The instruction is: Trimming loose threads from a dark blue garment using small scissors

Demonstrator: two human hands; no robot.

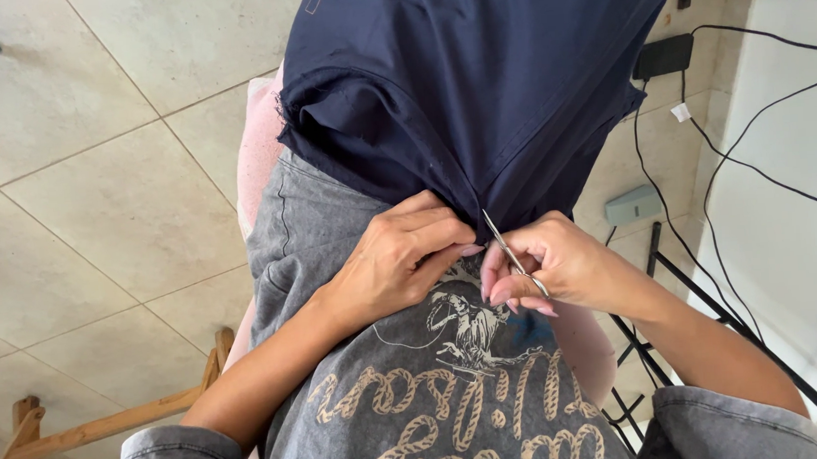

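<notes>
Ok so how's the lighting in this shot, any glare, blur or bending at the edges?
Head view: soft even daylight, no glare. The hands, left and right, the small scissors and the navy fabric are sharp. The fabric's folds go very dark. Floor tile lines bow slightly, a wide-lens effect.

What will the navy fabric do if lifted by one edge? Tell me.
Probably floppy: the navy fabric drapes in soft folds where the left hand pinches it. Its frayed edge may shed threads. It seems light, since a pinch gathers it.
</notes>
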